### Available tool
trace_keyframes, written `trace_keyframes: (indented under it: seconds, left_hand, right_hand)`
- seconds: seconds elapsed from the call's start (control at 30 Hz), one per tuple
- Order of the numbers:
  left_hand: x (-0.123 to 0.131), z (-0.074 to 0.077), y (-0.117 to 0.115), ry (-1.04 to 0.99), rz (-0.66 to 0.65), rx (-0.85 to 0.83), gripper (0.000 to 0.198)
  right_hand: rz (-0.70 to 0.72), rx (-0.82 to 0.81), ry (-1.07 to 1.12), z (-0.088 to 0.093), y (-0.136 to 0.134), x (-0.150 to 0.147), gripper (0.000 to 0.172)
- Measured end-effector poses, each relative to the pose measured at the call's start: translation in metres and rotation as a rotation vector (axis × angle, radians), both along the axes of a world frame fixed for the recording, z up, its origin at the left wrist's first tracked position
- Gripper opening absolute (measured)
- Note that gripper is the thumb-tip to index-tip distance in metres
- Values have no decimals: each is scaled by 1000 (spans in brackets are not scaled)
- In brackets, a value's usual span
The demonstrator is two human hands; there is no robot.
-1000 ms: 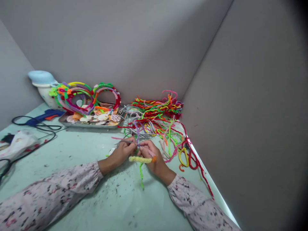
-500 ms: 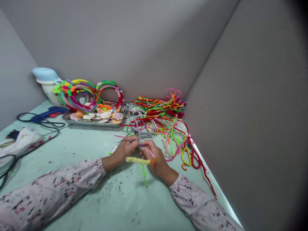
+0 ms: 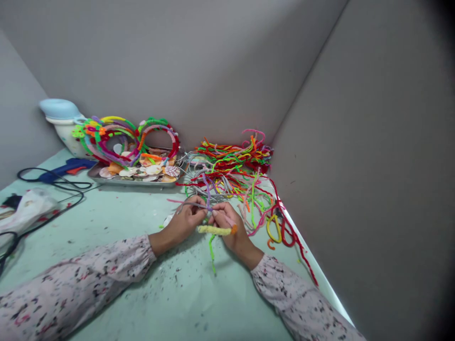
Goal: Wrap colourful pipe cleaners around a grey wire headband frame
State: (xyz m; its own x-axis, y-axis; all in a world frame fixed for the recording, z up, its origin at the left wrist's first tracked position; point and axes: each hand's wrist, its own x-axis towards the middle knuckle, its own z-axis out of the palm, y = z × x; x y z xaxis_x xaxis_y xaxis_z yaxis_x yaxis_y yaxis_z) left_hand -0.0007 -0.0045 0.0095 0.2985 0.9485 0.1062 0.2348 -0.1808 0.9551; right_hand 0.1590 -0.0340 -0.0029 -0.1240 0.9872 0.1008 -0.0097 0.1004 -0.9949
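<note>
Over the table, my left hand [image 3: 185, 220] is closed, fingertips pinched at the bare grey wire of a curved headband. My right hand [image 3: 232, 232] pinches the same headband [image 3: 215, 230] by its wrapped part, where pink, orange and pale yellow fuzzy sections show. A purple pipe cleaner [image 3: 207, 187] stands up from the wire between both sets of fingertips. Below the hands, a green pipe cleaner [image 3: 212, 253] lies on the table or hangs there; I cannot tell which. The fingers hide part of the join.
Behind the hands lies a heap of coloured pipe cleaners [image 3: 234, 158] and grey wires. Finished headbands [image 3: 117, 121] stand on a metal tray [image 3: 135, 183] of shells. Scissors [image 3: 273, 229] rest at right. A blue glue gun [image 3: 64, 169], black cable [image 3: 76, 199] and plastic bag [image 3: 37, 206] lie left.
The headband's yellow end has swung right and slightly up. More grey wire shows by my left fingers. The purple pipe cleaner leans slightly differently, and the whole view has shifted a little.
</note>
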Motion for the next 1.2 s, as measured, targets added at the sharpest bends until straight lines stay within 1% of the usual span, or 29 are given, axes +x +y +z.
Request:
trace_keyframes:
  seconds: [0.1, 0.2, 0.27, 0.4, 0.57, 0.7, 0.83, 1.03, 1.2]
  left_hand:
    - [1, -1, 0, -55, 37, 15, 13]
    - [1, -4, 2, -106, 30, 22, 19]
    - [1, -6, 3, -109, 17, 36, 22]
    - [-1, -9, 3, -46, 7, 71, 21]
    - [1, -5, 2, 33, 29, 120, 21]
    - [1, -2, 1, 81, 41, 145, 22]
    - [-1, 0, 2, 129, 47, 222, 21]
    - [-1, -1, 4, 167, 47, 294, 22]
    - [-1, 3, 1, 193, 46, 330, 20]
  right_hand:
    - [-10, -52, 43, 0, 4, 0, 19]
    - [-9, -114, 74, 2, 7, 1, 18]
    - [-3, -122, 83, 4, 8, 2, 16]
    - [0, -102, 68, 8, 6, 3, 15]
    - [5, -106, 78, 9, 6, 3, 16]
    - [-7, -122, 109, 8, 7, 2, 13]
    - [-22, -134, 138, 4, 9, 2, 14]
    - [-38, -119, 86, -5, 13, 3, 22]
    - [-40, -92, 85, 4, 6, 3, 20]
